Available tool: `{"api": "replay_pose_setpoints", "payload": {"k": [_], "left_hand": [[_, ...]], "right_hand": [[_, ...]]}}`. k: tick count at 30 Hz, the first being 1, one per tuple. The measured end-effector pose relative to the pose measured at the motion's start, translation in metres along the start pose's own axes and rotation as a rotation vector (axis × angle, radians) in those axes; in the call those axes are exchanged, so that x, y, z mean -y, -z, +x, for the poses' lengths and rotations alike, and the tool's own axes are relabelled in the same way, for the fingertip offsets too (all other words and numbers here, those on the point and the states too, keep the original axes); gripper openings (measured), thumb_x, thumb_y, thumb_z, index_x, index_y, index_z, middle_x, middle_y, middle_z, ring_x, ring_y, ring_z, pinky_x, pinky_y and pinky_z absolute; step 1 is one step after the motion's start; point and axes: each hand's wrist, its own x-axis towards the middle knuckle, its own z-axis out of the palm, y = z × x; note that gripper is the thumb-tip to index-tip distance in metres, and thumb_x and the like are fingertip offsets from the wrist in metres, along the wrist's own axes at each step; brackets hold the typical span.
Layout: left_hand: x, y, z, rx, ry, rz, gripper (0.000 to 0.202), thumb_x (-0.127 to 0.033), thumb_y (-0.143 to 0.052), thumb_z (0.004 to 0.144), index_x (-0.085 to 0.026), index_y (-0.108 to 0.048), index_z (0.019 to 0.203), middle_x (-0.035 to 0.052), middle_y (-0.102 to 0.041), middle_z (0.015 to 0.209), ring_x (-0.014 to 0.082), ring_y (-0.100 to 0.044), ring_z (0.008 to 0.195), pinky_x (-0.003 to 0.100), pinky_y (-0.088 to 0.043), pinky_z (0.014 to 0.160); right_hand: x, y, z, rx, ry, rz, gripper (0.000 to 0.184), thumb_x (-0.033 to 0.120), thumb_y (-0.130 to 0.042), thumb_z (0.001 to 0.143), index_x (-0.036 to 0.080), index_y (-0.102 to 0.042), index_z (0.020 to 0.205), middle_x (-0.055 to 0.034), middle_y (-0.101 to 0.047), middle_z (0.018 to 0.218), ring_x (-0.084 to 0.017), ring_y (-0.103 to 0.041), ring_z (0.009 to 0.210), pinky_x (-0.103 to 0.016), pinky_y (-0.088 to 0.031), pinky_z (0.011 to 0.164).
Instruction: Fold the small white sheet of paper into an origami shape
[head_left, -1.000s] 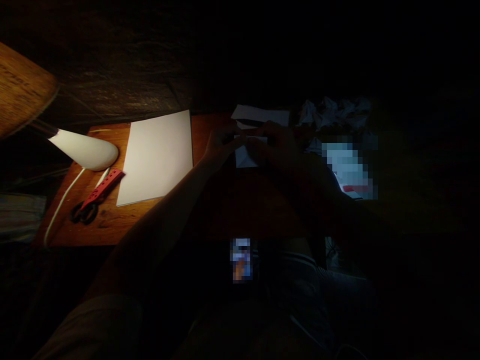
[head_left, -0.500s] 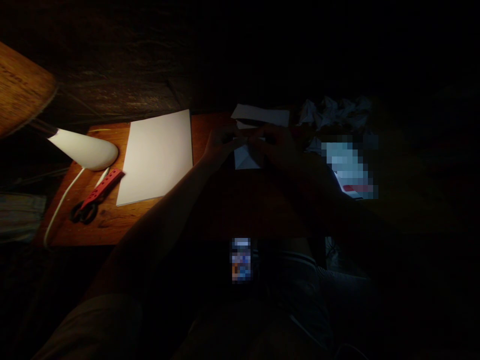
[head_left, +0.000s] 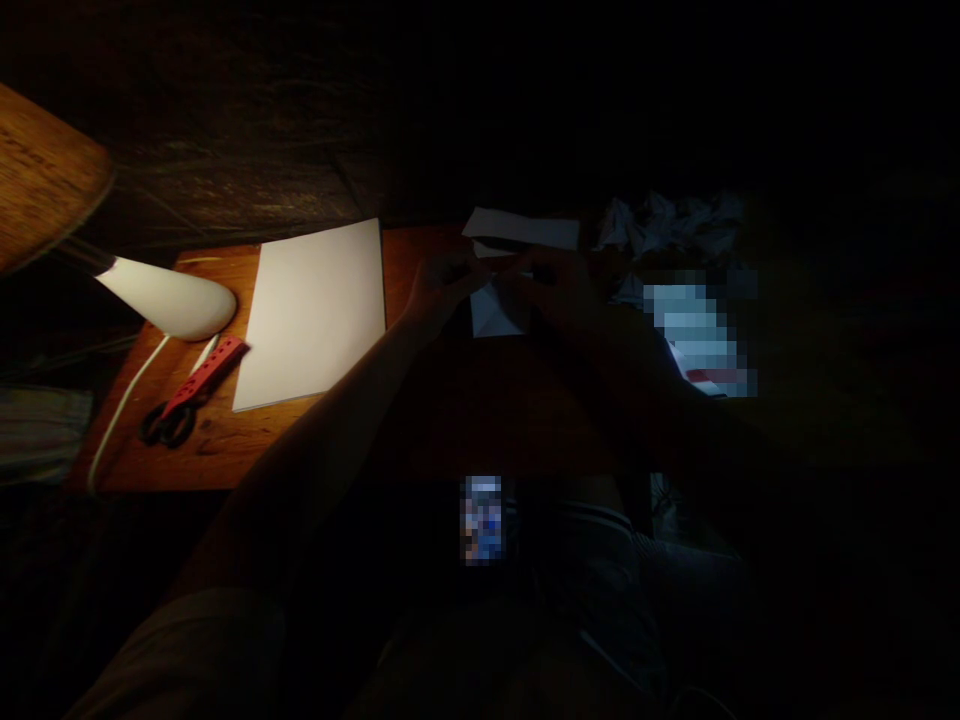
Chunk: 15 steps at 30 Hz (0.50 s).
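A small piece of white paper with diagonal creases [head_left: 499, 315] lies on the dim middle of the wooden table. My left hand [head_left: 442, 280] pinches its upper left part, fingers closed together. At the upper right part my right hand [head_left: 555, 285] has its fingers closed on the same paper, though deep shadow blurs them. Both hands meet near the paper's top edge. Just behind them lie white paper strips [head_left: 525, 230].
A stack of white paper [head_left: 315, 315] lies to the left. Red-sheathed scissors with black handles [head_left: 195, 390] sit near a lamp [head_left: 169, 300]. Several folded paper shapes [head_left: 667, 225] stand at the back right, behind a lit screen [head_left: 694, 335]. A phone [head_left: 482, 520] glows below the table edge.
My right hand has shifted slightly right along the paper's top edge. The creased paper has moved a little to the right; the other things stay put.
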Motion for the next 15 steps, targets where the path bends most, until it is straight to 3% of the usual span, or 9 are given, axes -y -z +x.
{"api": "replay_pose_setpoints", "payload": {"k": [8,12,15], "left_hand": [[-0.005,-0.001,-0.001,0.022,-0.001,0.008,0.046,-0.055,-0.093,0.077,-0.021,-0.063,0.064,-0.0004,-0.061,0.067,0.0121,-0.056,0.064,0.030,-0.046,0.061],[-0.010,-0.003,-0.003,0.021,0.018,-0.004,0.051,-0.056,-0.092,0.076,-0.021,-0.060,0.060,-0.0019,-0.055,0.062,0.0105,-0.048,0.059,0.029,-0.038,0.058],[-0.010,-0.003,-0.002,0.016,0.017,0.005,0.049,-0.057,-0.092,0.076,-0.021,-0.062,0.063,-0.0015,-0.058,0.064,0.0114,-0.051,0.062,0.029,-0.041,0.060]], "right_hand": [[-0.001,-0.002,0.000,-0.006,-0.025,0.007,0.017,0.035,-0.082,0.089,0.023,-0.077,0.078,-0.0002,-0.073,0.077,-0.016,-0.060,0.071,-0.032,-0.050,0.070],[0.003,0.000,0.002,0.003,-0.047,0.007,0.021,0.033,-0.082,0.087,0.023,-0.074,0.070,-0.0001,-0.071,0.074,-0.016,-0.060,0.071,-0.031,-0.050,0.069],[0.004,0.000,0.002,0.003,-0.077,0.061,0.027,0.039,-0.082,0.088,0.024,-0.071,0.068,0.0000,-0.070,0.073,-0.016,-0.059,0.070,-0.031,-0.050,0.068]]}}
